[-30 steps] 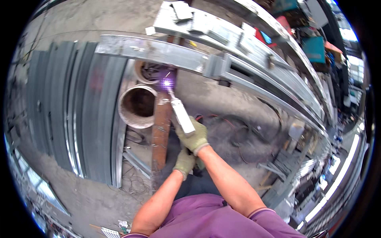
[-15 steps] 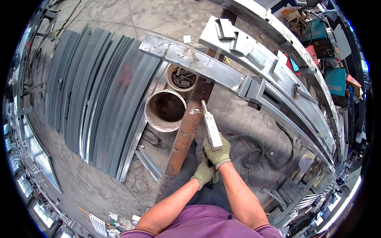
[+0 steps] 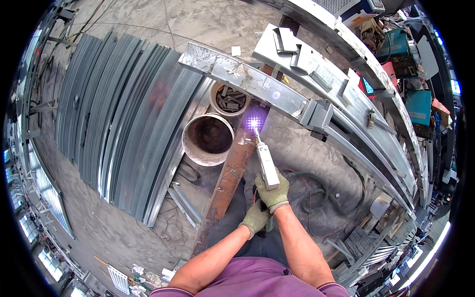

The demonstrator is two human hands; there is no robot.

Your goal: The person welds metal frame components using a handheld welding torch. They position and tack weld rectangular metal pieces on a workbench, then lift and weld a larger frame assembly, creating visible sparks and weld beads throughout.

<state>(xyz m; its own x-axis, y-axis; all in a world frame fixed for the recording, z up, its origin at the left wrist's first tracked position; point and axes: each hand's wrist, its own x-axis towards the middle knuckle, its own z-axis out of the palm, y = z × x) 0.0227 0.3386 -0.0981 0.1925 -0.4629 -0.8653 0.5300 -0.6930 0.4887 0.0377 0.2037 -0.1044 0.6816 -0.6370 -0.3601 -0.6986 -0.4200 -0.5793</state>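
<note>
My right hand, in a green work glove, is wrapped round the white body of a handheld laser welding gun. Just below it my gloved left hand is closed on the gun's rear part; the gun's grip is mostly hidden under the gloves. A bright violet spark glows at the nozzle tip, over a rusty steel beam. Across the beam's far end lies a silvery metal box profile. Close to the left of the beam stand a deep bucket and a smaller bucket holding metal offcuts.
Long galvanized profiles lie side by side at left. Bent metal pieces rest on a wide profile at the upper right. Dark hoses coil on the floor right of my arms. Teal machine boxes stand at far right.
A violet spark has lit at the gun's nozzle, where only a small red dot showed before. The view has shifted slightly; both hands keep their hold on the gun.
</note>
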